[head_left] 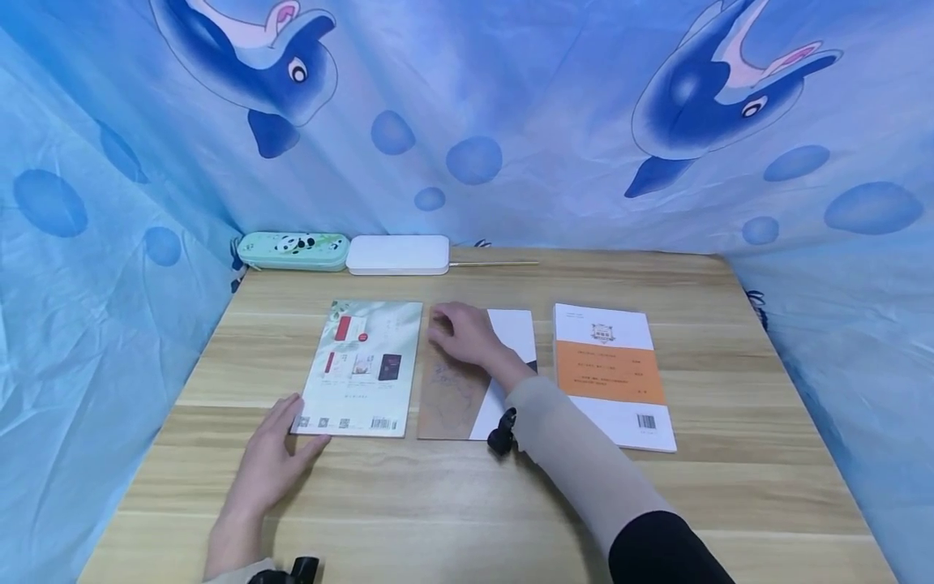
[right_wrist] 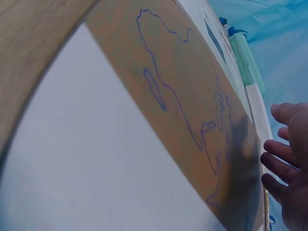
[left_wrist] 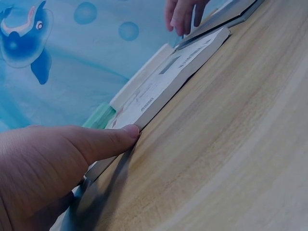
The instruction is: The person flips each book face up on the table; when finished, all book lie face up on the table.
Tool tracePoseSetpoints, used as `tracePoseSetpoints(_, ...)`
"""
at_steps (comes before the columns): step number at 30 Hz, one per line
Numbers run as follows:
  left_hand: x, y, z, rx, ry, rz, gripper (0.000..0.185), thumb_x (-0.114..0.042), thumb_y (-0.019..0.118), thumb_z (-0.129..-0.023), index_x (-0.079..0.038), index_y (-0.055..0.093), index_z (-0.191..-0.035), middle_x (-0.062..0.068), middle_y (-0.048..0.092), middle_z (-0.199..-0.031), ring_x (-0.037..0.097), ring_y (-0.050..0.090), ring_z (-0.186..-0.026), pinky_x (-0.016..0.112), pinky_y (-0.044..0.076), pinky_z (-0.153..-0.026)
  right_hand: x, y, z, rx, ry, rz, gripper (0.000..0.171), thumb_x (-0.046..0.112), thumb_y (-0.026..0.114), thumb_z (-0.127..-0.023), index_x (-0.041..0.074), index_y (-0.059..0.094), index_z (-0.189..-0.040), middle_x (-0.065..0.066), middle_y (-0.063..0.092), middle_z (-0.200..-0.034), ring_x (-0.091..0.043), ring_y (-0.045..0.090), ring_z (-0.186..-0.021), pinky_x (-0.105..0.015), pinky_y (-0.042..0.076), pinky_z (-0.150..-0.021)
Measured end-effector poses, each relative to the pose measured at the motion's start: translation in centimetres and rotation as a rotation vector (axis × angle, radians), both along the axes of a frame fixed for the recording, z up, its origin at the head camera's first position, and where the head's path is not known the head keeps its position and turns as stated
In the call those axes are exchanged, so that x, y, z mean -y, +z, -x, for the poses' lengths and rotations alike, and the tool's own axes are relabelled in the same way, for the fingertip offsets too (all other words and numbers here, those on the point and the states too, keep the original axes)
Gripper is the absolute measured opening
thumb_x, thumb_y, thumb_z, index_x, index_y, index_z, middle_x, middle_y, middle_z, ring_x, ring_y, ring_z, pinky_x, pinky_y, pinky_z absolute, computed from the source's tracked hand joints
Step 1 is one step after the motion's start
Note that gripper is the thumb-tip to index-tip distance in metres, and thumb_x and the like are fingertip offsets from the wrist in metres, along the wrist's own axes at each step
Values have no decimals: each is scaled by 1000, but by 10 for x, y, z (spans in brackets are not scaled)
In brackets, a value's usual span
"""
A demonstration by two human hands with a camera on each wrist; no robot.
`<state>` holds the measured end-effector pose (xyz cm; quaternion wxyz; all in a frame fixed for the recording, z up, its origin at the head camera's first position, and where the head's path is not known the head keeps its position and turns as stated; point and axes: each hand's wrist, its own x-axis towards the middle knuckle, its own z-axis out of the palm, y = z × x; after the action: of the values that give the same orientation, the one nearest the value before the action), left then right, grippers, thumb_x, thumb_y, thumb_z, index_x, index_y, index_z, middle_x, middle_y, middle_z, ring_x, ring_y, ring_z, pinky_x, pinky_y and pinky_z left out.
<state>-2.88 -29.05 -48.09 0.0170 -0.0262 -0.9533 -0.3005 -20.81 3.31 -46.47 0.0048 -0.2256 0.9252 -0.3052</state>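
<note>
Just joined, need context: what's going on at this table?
A person has three books lying flat in a row on the wooden table. The left hand touches the near left corner of the green-covered book. The right hand rests on the far end of the brown-and-white book. The orange-banded book lies untouched to the right.

- The pale green paperback book (head_left: 361, 367) carries 1 barcode and 3 small QR codes along its lower edge; its print is too small to read.
- The white-and-orange paperback book (head_left: 611, 373) carries 1 barcode; its lines of text are illegible.
</note>
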Motion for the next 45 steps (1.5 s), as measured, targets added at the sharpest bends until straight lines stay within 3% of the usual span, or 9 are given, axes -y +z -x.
tracePoseSetpoints(4, 0, 0, 0, -32, 10, -19, 79, -31, 78, -90, 5, 41, -150, 30, 35, -156, 52, 31, -142, 68, 27, -113, 10, -2, 3, 7, -19, -54, 42, 33, 63, -100, 13, 62, -136, -4, 65, -132, -19, 58, -126, -32, 46, -109)
tracePoseSetpoints(12, 1, 1, -1, -100, 34, -50, 73, -16, 86, -81, 8, 52, -141, 27, 49, -146, 49, 49, -129, 63, 42, -104, 22, -4, 9, 64, 4, -12, 50, 33, 63, -100, 10, 55, -144, -6, 58, -139, -20, 53, -130, -32, 42, -113)
tracePoseSetpoints(18, 1, 0, -3, -117, 48, -36, 66, -10, 86, -81, 11, 55, -136, 27, 54, -138, 45, 58, -118, 59, 50, -95, 26, -9, 15, 94, 19, -22, 52, 31, 62, -102, 8, 50, -148, -8, 54, -145, -22, 49, -136, -31, 38, -116)
tracePoseSetpoints(30, -3, 2, -3, -66, 73, -13, 62, -12, 84, -83, 13, 57, -132, 26, 51, -142, 49, 49, -128, 63, 43, -104, 32, -20, 24, 47, 67, -98, 48, 23, 51, -106, 6, 44, -151, -12, 44, -156, -24, 35, -147, -32, 25, -123)
tracePoseSetpoints(36, -5, 2, -6, -55, 87, -1, 59, -13, 83, -84, 14, 58, -130, 26, 51, -142, 50, 47, -130, 65, 41, -104, 36, -19, 27, 5, 121, -143, 40, 18, 47, -107, 5, 49, -144, -13, 47, -154, -24, 35, -148, -32, 19, -125)
tracePoseSetpoints(45, -5, -4, -5, -99, 130, -37, 58, -10, 85, -81, 13, 61, -128, 24, 55, -140, 47, 50, -129, 61, 42, -105, 37, -18, 27, 125, 74, -28, 45, 10, 44, -107, 5, 43, -151, -12, 41, -158, -24, 34, -148, -33, 25, -123)
